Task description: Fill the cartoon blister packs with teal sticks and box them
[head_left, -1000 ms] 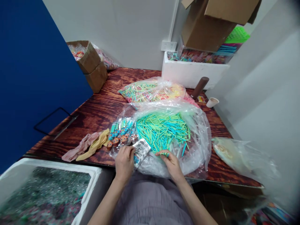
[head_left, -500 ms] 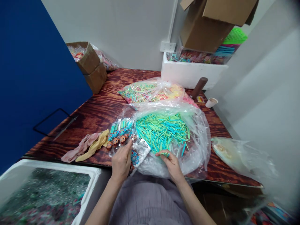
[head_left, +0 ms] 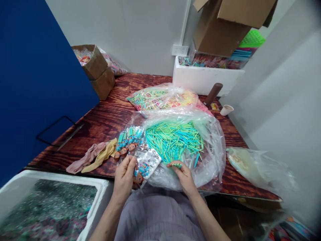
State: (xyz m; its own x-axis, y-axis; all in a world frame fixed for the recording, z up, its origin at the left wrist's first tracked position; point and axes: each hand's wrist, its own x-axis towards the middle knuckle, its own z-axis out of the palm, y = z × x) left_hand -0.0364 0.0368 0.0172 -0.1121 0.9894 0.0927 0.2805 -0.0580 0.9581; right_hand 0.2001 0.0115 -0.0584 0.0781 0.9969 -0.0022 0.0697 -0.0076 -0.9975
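Observation:
My left hand (head_left: 124,177) is closed, thumb and forefinger pinching the left edge of a printed plastic packet (head_left: 144,169). That packet is silvery at its far end and shows a brown cartoon head and blue shapes. Beyond it lie several similar packets (head_left: 127,142), with blue and green sticks showing in them. My right hand (head_left: 184,177) is closed on a small bunch of short green and blue sticks (head_left: 177,165). Just past it, a heap of loose green and blue sticks (head_left: 173,139) rests in an opened clear plastic bag (head_left: 215,147).
Behind stands a tied bag of mixed sticks (head_left: 160,98). Pink and yellow cloths (head_left: 100,155) lie left. A white foam box (head_left: 102,182) stands at the lower left. A paper cup (head_left: 226,110), brown cylinder (head_left: 213,94) and another plastic bag (head_left: 250,164) are to the right.
My left hand has drawn back down and left, now pinching the packet's edge, and more of the packet's print shows. My right hand has stayed in place with the sticks.

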